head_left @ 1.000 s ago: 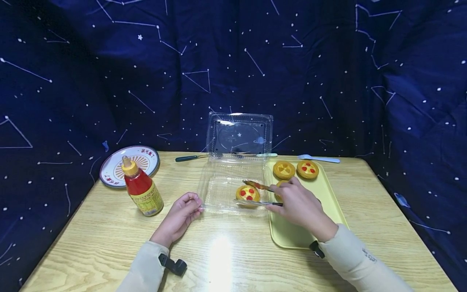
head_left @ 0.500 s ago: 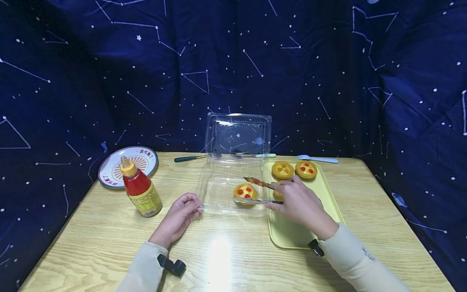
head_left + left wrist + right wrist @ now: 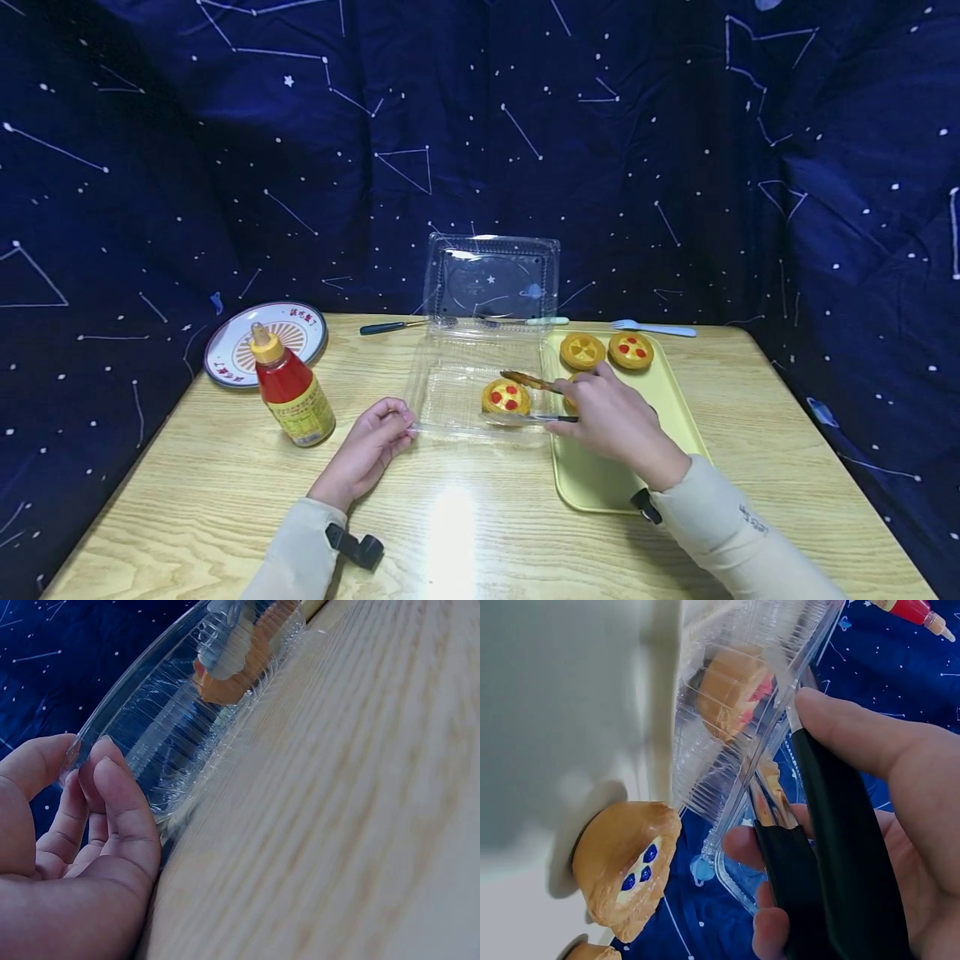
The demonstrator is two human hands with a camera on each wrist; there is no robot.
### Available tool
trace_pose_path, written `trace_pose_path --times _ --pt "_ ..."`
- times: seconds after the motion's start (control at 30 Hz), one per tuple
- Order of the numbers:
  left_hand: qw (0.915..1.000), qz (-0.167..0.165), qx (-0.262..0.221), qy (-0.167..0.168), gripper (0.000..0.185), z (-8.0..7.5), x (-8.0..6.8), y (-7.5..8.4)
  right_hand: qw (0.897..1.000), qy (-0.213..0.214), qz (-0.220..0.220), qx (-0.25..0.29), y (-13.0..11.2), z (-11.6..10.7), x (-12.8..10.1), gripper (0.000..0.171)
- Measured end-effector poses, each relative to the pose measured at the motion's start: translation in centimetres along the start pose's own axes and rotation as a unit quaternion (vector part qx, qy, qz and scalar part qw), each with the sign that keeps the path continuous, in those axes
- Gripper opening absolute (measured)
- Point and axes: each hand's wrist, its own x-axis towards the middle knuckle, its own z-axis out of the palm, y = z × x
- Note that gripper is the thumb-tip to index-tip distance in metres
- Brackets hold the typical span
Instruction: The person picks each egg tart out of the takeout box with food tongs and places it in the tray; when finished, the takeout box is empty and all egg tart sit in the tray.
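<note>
In the head view, a clear hinged plastic container (image 3: 450, 392) stands with its lid up behind its base. My left hand (image 3: 375, 442) pinches the near left corner of its rim, thumb and fingertips showing in the left wrist view. My right hand (image 3: 611, 421) grips black-handled metal tongs (image 3: 528, 381), their arms parted over the container. Inside it, to the right, a tart (image 3: 506, 397) with red dots lies between the tong tips. Another tart (image 3: 626, 870), dotted blue, sits on the yellow tray (image 3: 600, 479), partly hidden by my right hand in the head view.
Two more tarts (image 3: 582, 351) are at the tray's far end. A red sauce bottle (image 3: 296, 396) stands on the left before a tilted plate (image 3: 232, 333). Along the back lie a dark-handled utensil (image 3: 382, 328), a light-green handle (image 3: 547, 320) and a blue fork (image 3: 660, 328).
The tart in the container has shifted slightly left, and the tongs' far arm has come a little away from it. My left hand has stayed at the container's corner.
</note>
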Motion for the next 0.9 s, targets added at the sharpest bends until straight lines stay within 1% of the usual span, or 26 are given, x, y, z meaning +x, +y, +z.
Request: trace_pose_path --times 0.13,0.27,0.43,0.5,0.7,0.9 --pt "1.0000 -0.002 -0.001 0.001 0.010 0.0 0.0 -0.1 1.000 -0.004 -0.001 0.001 0.1 0.2 0.2 0.054" --pt "1.0000 -0.002 -0.001 0.004 0.009 0.0 0.1 -0.1 1.000 0.011 -0.009 0.011 0.3 0.3 0.2 0.051" --pt "1.0000 -0.001 0.001 0.007 0.009 -0.1 0.1 0.0 0.999 0.028 0.008 0.037 0.7 0.1 -0.1 0.050" --pt "1.0000 -0.001 0.002 0.009 0.009 -0.1 0.1 0.0 0.998 0.032 0.014 0.043 0.9 -0.1 -0.2 0.050" --pt "1.0000 -0.002 0.001 0.007 0.009 -0.1 0.1 0.1 0.997 0.052 0.013 0.058 1.6 -1.0 -0.8 0.051" --pt "1.0000 0.000 -0.005 0.003 0.009 0.0 0.1 0.0 0.994 0.081 0.018 0.073 2.3 -2.2 -1.8 0.054"
